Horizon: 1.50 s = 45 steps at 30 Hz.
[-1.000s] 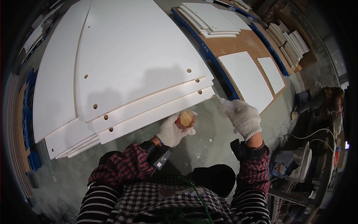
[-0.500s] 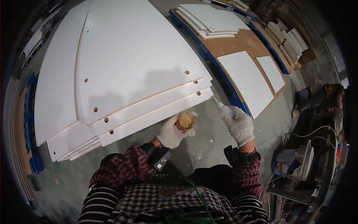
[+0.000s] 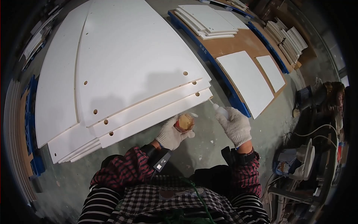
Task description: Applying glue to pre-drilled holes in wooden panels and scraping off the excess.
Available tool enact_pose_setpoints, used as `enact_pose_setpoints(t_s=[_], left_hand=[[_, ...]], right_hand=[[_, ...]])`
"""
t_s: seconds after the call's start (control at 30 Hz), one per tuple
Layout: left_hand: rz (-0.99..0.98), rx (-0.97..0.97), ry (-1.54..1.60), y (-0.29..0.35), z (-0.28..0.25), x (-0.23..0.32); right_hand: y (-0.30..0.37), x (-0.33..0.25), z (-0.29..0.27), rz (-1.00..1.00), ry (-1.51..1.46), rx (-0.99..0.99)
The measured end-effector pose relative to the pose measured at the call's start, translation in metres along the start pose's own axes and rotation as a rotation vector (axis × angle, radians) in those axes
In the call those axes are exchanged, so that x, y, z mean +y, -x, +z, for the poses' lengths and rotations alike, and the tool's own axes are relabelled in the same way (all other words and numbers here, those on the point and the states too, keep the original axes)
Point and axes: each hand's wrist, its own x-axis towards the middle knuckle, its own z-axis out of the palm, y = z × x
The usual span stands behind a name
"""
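The right hand, gloved, has come lower and inward since a second ago, and its tool has come round from beyond the corner to the near edge of the front board. The hand is closed around the pale handle; the thin tip points up and left and meets the edge by the corner, or nearly so: contact is too small to tell. A brownish patch shows there, so the work seems to have passed to that end of the edge.

The left hand, also gloved, is curled around a cup of tan stuff and has hardly moved against the boards. It holds the cup just beside the near edge, within easy reach of the tool, it seems.

The front board juts out toward the person from the white stack. Its two round holes look unfilled, with only the corner being worked.
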Motion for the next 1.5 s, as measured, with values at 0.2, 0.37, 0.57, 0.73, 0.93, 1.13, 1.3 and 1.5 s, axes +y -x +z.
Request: enact_pose_setpoints(t_s=[0.2, 0.37, 0.57, 0.73, 0.93, 1.13, 1.3, 1.5], left_hand=[[0.003, 0.049, -0.018, 0.002, 0.0036, 0.001], [0.004, 0.034, -0.029, 0.0022, 0.0027, 0.001], [0.004, 0.02, -0.018, 0.0015, 0.0013, 0.0003], [0.011, 0.013, -0.001, -0.0012, -0.0028, -0.0015], [0.009, 0.017, 0.016, -0.002, -0.002, -0.0032], [0.014, 0.005, 0.013, -0.0018, -0.0023, -0.0034], [0.015, -0.014, 0.021, -0.0035, -0.0053, -0.0041], [0.015, 0.013, 0.023, -0.0017, -0.0031, -0.0034]], right_hand=[[-0.0008, -0.0024, -0.0001, 0.002, 0.044, 0.002], [-0.001, -0.002, 0.0014, -0.006, 0.028, 0.005], [0.0, -0.0025, -0.0001, -0.026, 0.045, 0.031], [0.0006, -0.0025, 0.0013, 0.0, 0.017, 0.012], [0.0039, -0.006, 0.0006, -0.037, -0.025, -0.003], [0.0034, -0.0056, 0.0058, -0.088, -0.04, -0.003], [0.0027, -0.0068, 0.0053, -0.093, 0.005, -0.011], [0.003, -0.0067, 0.0055, -0.08, 0.023, -0.03]])
